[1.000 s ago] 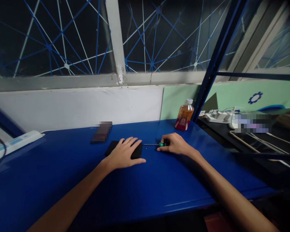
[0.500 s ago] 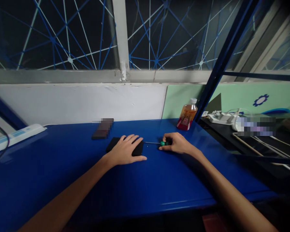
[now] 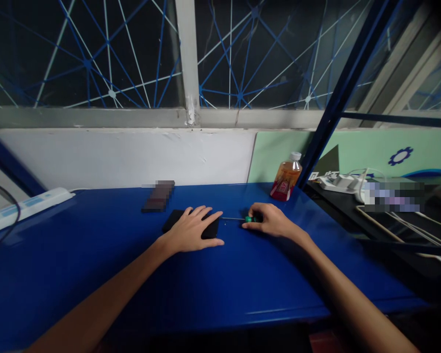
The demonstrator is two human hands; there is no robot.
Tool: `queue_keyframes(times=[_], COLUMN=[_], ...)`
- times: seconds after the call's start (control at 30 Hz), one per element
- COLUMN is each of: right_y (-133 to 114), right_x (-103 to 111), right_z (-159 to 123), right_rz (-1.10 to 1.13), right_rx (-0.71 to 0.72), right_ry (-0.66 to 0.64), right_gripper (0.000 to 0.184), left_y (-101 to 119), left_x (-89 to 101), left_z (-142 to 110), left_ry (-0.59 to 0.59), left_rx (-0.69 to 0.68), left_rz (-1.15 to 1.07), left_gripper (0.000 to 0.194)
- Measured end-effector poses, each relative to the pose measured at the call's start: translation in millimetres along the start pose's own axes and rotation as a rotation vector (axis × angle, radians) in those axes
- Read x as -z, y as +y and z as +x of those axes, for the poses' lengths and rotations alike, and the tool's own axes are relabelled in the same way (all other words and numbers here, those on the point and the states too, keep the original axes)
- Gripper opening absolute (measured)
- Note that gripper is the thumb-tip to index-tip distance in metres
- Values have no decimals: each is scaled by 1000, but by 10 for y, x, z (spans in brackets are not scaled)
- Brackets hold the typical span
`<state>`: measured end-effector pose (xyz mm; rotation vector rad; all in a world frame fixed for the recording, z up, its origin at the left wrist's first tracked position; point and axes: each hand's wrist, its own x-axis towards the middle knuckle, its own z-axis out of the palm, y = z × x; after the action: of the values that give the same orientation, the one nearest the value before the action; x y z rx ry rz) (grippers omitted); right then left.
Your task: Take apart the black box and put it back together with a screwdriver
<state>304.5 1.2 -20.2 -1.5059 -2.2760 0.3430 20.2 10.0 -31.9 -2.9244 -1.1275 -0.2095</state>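
My left hand point(image 3: 191, 230) lies across a flat black box-like object point(image 3: 210, 230) on the blue table. Its fingers are spread over the top, with the thumb stretched along the near side. My right hand point(image 3: 270, 219) pinches the green handle of a screwdriver point(image 3: 248, 219). The thin metal shaft points left and lies almost level, its tip at the black object's right end, close to my left index finger. Whether the tip sits in a screw is too small to tell. Tiny bits point(image 3: 225, 224) lie on the table just below the shaft.
A dark flat rectangular thing point(image 3: 156, 198), partly pixelated, lies behind my left hand. At the back right stands a bottle of orange-red drink point(image 3: 285, 179). A white power strip point(image 3: 33, 208) runs along the left. Cables and chargers point(image 3: 340, 184) crowd a black surface on the right.
My left index finger has stretched a little further right, toward the screwdriver's tip. The whole view has shifted slightly; my right hand keeps its hold on the screwdriver.
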Motion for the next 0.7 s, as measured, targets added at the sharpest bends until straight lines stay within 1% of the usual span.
queue_keyframes(times=[0.17, 0.4, 0.6, 0.7], right_y=[7, 73, 90, 84], right_x=[-13, 2, 12, 15], right_z=[3, 20, 10, 4], right_rz=[0, 7, 24, 38], right_rx=[4, -12, -13, -3], right_ry=[-48, -36, -33, -23], right_gripper=[30, 30, 30, 31], left_y=[-25, -29, 147, 223], left_x=[-30, -22, 71, 81], left_z=[-1, 1, 14, 14], left_ry=[43, 67, 132, 162], left_rx=[-22, -46, -130, -154], left_rz=[-25, -46, -27, -1], left_gripper=[80, 80, 77, 70])
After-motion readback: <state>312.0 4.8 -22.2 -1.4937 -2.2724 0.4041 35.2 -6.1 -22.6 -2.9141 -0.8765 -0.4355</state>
